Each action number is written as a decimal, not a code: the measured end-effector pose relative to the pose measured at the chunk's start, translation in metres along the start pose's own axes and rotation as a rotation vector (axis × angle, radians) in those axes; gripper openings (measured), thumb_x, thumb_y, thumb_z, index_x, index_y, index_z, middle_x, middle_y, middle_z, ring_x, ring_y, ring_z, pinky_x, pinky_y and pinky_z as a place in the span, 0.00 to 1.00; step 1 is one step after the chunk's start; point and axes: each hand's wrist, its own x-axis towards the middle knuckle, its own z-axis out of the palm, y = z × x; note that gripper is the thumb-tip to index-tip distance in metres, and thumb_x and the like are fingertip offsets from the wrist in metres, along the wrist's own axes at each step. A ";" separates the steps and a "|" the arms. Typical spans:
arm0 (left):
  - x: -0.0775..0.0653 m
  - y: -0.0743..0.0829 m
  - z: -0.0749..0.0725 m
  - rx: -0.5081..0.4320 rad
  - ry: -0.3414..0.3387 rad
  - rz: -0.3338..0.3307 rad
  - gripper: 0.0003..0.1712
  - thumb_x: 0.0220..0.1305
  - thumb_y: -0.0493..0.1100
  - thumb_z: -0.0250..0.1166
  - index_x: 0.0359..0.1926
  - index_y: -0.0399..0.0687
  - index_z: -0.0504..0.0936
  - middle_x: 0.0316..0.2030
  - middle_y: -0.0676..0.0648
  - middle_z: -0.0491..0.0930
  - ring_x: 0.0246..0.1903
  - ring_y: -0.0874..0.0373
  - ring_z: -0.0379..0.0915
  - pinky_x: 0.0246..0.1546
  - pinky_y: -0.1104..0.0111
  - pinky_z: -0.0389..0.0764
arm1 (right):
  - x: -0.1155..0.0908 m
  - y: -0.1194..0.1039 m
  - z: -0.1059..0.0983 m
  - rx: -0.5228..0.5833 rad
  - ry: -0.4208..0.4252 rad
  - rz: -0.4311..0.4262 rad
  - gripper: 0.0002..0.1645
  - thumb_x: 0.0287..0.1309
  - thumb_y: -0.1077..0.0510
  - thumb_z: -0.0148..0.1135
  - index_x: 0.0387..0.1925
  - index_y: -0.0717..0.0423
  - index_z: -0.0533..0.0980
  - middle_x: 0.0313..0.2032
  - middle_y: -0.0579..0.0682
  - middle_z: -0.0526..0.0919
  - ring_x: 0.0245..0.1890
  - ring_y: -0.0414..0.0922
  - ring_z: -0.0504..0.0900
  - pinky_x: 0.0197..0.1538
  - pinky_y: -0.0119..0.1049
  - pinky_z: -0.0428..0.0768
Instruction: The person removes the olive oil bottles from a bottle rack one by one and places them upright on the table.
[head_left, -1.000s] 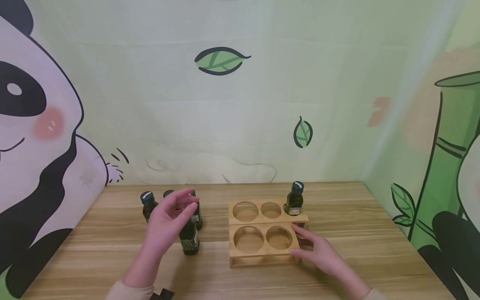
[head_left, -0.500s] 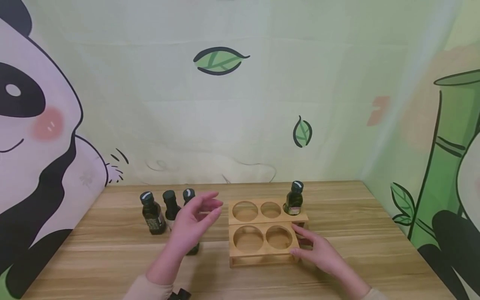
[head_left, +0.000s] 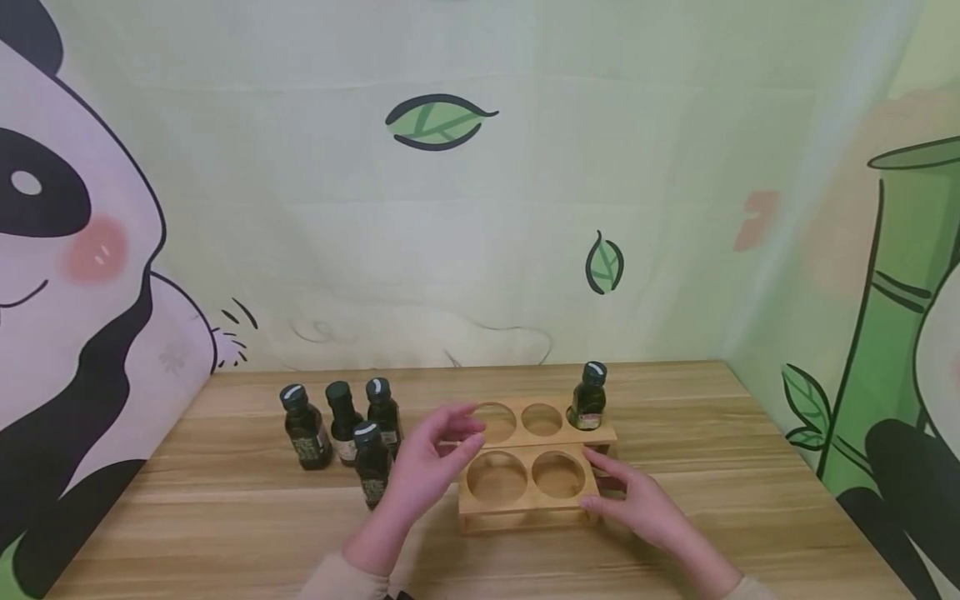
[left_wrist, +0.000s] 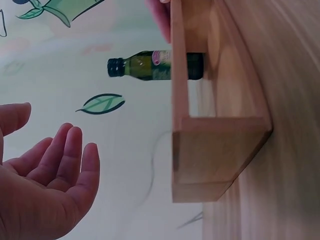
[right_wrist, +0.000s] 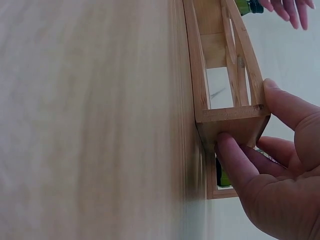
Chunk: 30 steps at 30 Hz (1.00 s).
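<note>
A two-tier wooden rack with round holes stands mid-table. One dark green glass bottle with a black cap sits upright in its back right hole. My right hand holds the rack's right end; in the right wrist view, fingers press its end panel and upper edge. My left hand hovers by the rack's left end, fingers loosely bent and holding nothing. In the left wrist view a gap separates that hand from the rack. The other holes in view hold no bottle.
Several dark capped bottles stand upright left of the rack: one at the far left, two behind, and a nearer one partly covered by my left hand. A printed cloth hangs behind the table.
My left hand has moved right, from in front of the bottles to the rack's left end, uncovering the bottles behind it. My right hand and the rack stay put.
</note>
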 end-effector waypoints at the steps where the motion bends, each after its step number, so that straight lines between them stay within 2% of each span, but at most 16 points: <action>1: 0.000 -0.002 0.003 -0.011 -0.005 0.002 0.22 0.64 0.40 0.68 0.58 0.41 0.79 0.44 0.45 0.85 0.45 0.52 0.80 0.46 0.64 0.81 | 0.000 0.000 0.000 0.000 -0.001 -0.002 0.45 0.56 0.55 0.73 0.70 0.65 0.64 0.64 0.69 0.69 0.55 0.61 0.78 0.53 0.51 0.79; 6: 0.002 -0.009 0.018 -0.035 -0.026 0.023 0.22 0.63 0.39 0.68 0.57 0.37 0.78 0.44 0.42 0.84 0.44 0.50 0.80 0.45 0.64 0.82 | 0.001 0.001 0.000 -0.001 -0.006 -0.010 0.44 0.56 0.55 0.73 0.70 0.65 0.64 0.64 0.69 0.69 0.55 0.61 0.78 0.53 0.49 0.80; 14: 0.004 -0.014 0.040 -0.067 -0.067 0.044 0.22 0.63 0.38 0.69 0.57 0.35 0.78 0.44 0.40 0.84 0.44 0.47 0.80 0.45 0.65 0.82 | 0.000 0.001 0.000 0.015 -0.007 -0.025 0.44 0.56 0.55 0.73 0.69 0.66 0.64 0.64 0.69 0.70 0.55 0.61 0.78 0.50 0.41 0.81; 19: 0.004 -0.012 0.054 -0.053 -0.090 0.033 0.23 0.63 0.40 0.69 0.57 0.37 0.78 0.44 0.42 0.84 0.44 0.50 0.80 0.45 0.66 0.81 | 0.000 0.002 -0.001 -0.006 0.001 -0.034 0.44 0.56 0.54 0.73 0.69 0.66 0.65 0.63 0.69 0.71 0.55 0.61 0.78 0.52 0.45 0.81; 25: 0.007 -0.008 0.067 -0.024 -0.110 0.023 0.22 0.64 0.39 0.68 0.57 0.38 0.78 0.45 0.44 0.84 0.44 0.53 0.80 0.45 0.67 0.81 | 0.000 0.002 -0.001 -0.015 0.001 -0.011 0.44 0.56 0.53 0.72 0.69 0.64 0.65 0.63 0.68 0.72 0.55 0.60 0.78 0.52 0.44 0.81; 30: 0.010 -0.004 0.075 -0.027 -0.127 0.041 0.22 0.64 0.40 0.68 0.58 0.38 0.78 0.46 0.43 0.84 0.45 0.52 0.81 0.45 0.67 0.81 | 0.000 0.001 -0.001 -0.023 -0.002 -0.028 0.44 0.57 0.53 0.72 0.69 0.65 0.64 0.63 0.68 0.72 0.55 0.60 0.78 0.54 0.50 0.79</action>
